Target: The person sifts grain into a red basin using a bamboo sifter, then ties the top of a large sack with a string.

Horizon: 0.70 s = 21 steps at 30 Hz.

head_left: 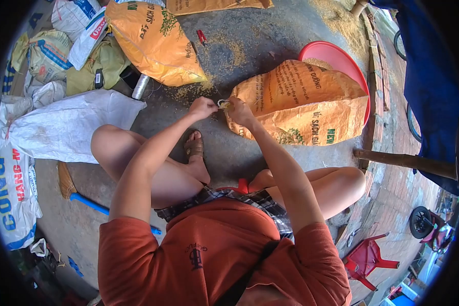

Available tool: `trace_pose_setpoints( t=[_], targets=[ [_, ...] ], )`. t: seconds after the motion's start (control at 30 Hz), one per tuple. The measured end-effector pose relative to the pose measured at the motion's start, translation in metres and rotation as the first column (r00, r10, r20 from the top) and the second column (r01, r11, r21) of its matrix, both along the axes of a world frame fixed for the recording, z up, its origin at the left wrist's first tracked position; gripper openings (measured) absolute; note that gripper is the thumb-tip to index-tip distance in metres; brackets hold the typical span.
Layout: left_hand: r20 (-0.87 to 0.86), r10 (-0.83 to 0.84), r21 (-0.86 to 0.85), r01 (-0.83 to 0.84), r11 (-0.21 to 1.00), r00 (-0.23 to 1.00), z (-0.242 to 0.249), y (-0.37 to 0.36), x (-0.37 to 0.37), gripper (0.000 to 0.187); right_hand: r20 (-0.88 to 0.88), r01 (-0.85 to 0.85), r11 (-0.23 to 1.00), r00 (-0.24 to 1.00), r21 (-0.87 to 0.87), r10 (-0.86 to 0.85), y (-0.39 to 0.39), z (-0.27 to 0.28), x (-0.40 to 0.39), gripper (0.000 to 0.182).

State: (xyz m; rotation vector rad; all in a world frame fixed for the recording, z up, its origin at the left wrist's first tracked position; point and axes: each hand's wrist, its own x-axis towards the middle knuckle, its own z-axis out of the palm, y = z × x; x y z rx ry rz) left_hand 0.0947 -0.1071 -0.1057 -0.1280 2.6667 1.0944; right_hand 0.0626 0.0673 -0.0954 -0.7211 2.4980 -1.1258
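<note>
An orange printed sack lies on the floor in front of me, its near-left corner at my right hand. The fingers of my right hand are closed round that gathered corner. Just left of it, my left hand is pinched on a thin pale strand that runs to the sack's corner. Behind my left hand lies another orange sack, with a spool of pale thread beside it.
Loose grain is scattered on the floor. A red basin stands behind the sack. White sacks lie at left, near a blue-handled broom. A wooden pole and an overturned red stool are at right.
</note>
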Motion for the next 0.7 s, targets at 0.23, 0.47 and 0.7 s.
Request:
trace_pose_setpoints(
  t=[0.23,0.47,0.7],
  targets=[
    [0.217,0.146,0.236,-0.197,0.951,0.965,0.018,0.000,-0.013,0.023,0.356,0.049,0.991,0.934,-0.124,-0.001,0.021,0.003,-0.009,0.029],
    [0.175,0.105,0.237,-0.145,0.961,0.979,0.003,0.014,-0.041,0.023,0.003,0.078,0.997,0.997,-0.021,-0.078,0.004,-0.013,-0.012,0.026],
    [0.144,0.041,0.212,-0.071,0.975,0.989,0.004,0.023,-0.056,0.025,0.376,0.288,0.953,0.896,-0.088,-0.236,0.009,-0.019,-0.014,0.027]
  ],
)
